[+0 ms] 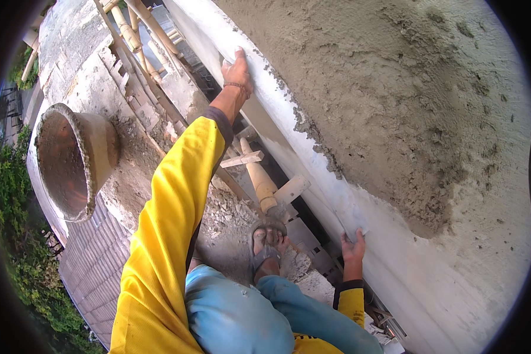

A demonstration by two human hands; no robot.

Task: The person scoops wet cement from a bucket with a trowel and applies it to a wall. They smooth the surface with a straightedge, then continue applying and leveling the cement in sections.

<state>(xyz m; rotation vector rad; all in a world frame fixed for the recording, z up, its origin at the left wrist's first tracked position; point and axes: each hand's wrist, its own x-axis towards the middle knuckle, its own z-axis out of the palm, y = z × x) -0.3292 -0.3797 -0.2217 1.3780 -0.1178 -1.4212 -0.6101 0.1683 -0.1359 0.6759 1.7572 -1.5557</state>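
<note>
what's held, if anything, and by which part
The left hand and right hand touch the pale strip along its edge; whether they grip it cannot be told.

Daylight fell across a mortar-spattered scaffold platform beside a pale wall.
The wall rose past the platform's right edge, its whitish surface flecked with grey toward the far right, and a dark gap ran between the two. Grey crust and crumbs of rubble covered much of the platform, while bamboo poles crossed at angles near its far end. Off its left edge sloped a ridged, brownish-grey tiled roof, with dense green foliage growing beyond.
</note>
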